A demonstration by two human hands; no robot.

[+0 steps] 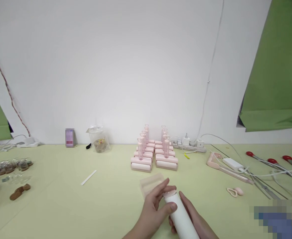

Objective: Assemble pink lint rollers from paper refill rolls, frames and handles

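A white lint roller roll (181, 217) lies slanted between my hands, its far end pointing away from me with a pinkish, see-through rim. My left hand (152, 209) is closed about that far end, thumb pressed on the white side. Along the right side of the roll, my right hand (194, 214) grips it from beneath, partly hidden by it. Just behind my left hand lies a clear pinkish cover (149, 183), partly covered by the fingers. Farther back stand several pink lint rollers (141, 160) in two rows, handles up.
On the right lie a pink roller handle (231, 173), a heart-shaped ring (232, 192), a pink cap (239, 191), a white adapter (232, 164) with cables, and red-tipped tools (272, 161). A white strip (88, 177), plastic bag (99, 139) and small jars (8, 167) are leftward.
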